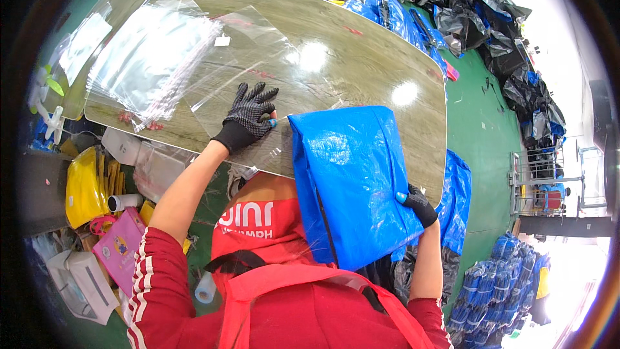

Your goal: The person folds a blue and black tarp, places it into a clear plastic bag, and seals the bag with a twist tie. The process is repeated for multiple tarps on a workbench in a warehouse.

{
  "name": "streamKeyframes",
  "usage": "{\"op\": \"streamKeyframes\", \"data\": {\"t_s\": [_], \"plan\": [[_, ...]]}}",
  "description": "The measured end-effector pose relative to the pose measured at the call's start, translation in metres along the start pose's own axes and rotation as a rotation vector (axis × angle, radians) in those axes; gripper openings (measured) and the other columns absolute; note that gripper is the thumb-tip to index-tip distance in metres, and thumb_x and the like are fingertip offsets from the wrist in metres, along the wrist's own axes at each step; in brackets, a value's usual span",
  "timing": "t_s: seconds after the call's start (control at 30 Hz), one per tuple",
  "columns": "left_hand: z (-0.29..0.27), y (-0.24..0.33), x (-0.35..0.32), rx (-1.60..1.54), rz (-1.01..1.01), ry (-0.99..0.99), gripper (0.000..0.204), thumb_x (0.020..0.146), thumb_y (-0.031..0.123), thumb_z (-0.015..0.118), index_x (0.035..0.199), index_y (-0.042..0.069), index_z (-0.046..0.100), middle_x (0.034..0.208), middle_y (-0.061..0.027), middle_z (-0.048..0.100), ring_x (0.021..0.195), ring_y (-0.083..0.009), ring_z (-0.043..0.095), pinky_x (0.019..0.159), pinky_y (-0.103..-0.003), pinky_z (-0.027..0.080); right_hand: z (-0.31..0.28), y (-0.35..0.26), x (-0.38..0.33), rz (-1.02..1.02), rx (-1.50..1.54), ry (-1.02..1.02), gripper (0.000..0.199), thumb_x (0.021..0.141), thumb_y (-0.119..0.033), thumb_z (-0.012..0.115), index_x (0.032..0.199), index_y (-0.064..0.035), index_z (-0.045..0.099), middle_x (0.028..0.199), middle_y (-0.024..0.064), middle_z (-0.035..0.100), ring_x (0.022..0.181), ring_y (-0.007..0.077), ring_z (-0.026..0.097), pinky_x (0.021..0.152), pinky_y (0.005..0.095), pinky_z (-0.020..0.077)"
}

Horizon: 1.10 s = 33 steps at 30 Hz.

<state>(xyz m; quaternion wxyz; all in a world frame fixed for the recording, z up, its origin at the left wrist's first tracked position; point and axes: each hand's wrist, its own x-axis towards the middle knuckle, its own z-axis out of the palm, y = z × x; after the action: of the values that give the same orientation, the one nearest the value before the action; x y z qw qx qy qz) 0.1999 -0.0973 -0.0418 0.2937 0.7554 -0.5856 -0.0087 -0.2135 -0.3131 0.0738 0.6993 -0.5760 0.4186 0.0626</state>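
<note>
While the blue folded bundle [352,174] is gripped at its right edge, clear film [214,100] is covered in part by the left hand [250,116]

As the hands are set apart, the bundle is framed between them, and the relation judged to matter most is the narrow gap at its far left corner: the left hand is placed just beside that corner, without contact. The right edge is clamped in the right hand [418,207], its thumb laid on the upper face and the rest of the grip mostly hidden. The left hand's fingers are spread over the film; whether it is pressed cannot be told. The bundle's long axis is pointed from the far side toward the body, with the near end slanted slightly right. Its far part is positioned over the bench [361,58], and its near part is extended past the edge toward the body. Farther left, well apart from the bundle, a stack of clear bags [152,58] is seen
</note>
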Motion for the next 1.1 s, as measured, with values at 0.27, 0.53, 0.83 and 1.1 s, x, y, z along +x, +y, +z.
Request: {"op": "streamKeyframes", "data": {"t_s": [0.27,0.53,0.83,1.1], "plan": [[0.004,0.002,-0.001,-0.067,-0.03,0.09,0.018,0.08,0.017,0.065,0.094,0.005,0.063,0.133,-0.0099,0.055,0.134,-0.0302,0.038,0.116,-0.05,0.014,-0.006,-0.002,-0.004,0.036,0.069,0.017,0.075,0.078,-0.026,0.074,0.137,0.0047,0.041,0.128,0.0179,0.056,0.109,0.026,0.059,0.095,0.0392,0.0484],[-0.036,0.014,0.023,-0.501,-0.245,-0.131,0.021,0.092,0.02,0.056,0.107,0.005,0.059,0.104,-0.0132,0.062,0.09,-0.0242,0.058,0.085,-0.035,0.044,0.079,-0.022,0.007,-0.018,0.085,0.017,0.074,0.079,-0.03,0.075,0.136,0.0039,0.043,0.126,0.0171,0.057,0.107,0.0251,0.06,0.094,0.0372,0.0485],[-0.077,0.032,-0.001,-0.249,-0.093,-0.081,0.019,0.092,0.013,0.051,0.109,0.006,0.056,0.09,-0.0167,0.06,0.083,-0.0349,0.06,0.073,-0.041,0.048,0.118,-0.013,0.1,-0.43,-0.264,0.284,0.035,0.093,-0.033,0.06,0.107,-0.0012,0.062,0.107,0.0157,0.066,0.094,0.0204,0.067,0.083,0.0369,0.0544],[-0.074,0.049,-0.014,-0.269,-0.221,-0.042,0.035,0.094,0.01,0.05,0.128,0.008,0.053,0.089,-0.0121,0.058,0.08,-0.0255,0.059,0.077,-0.036,0.048,0.103,-0.079,0.217,-0.196,0.131,-0.309,0.041,0.091,-0.05,0.057,0.091,-0.0102,0.066,0.069,0.0004,0.06,0.06,0.0118,0.056,0.056,0.028,0.0469]]}}
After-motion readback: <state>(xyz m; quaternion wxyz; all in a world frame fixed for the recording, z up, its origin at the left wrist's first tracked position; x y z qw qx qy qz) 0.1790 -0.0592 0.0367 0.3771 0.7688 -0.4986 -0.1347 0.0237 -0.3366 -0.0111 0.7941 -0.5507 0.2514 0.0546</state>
